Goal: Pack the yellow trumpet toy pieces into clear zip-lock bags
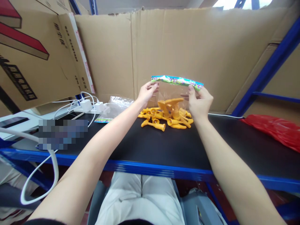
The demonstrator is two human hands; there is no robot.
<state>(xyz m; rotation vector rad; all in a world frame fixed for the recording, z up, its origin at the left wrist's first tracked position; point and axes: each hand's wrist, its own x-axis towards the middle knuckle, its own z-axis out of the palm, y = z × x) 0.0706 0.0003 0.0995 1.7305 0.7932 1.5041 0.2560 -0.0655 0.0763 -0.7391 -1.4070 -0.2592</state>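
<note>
Between my two hands a clear plastic bag with a bright blue and green printed header (177,80) is stretched above the table. My left hand (148,92) pinches the header's left end, and my right hand (199,98) grips its right end with the thumb in front. Seen through or just below the bag are a couple of raised orange plastic pieces (172,104); whether they are inside it I cannot tell. Beneath lies a heap of similar orange horn-shaped pieces (156,125) with hollow round ends.
Left of the heap lies another clear bag (117,107) with a printed strip. White chargers (86,105) and cables sit farther left. A red plastic bag (274,129) rests at the right. Cardboard (199,47) walls the back; a blue rail (161,167) edges the black tabletop (182,147).
</note>
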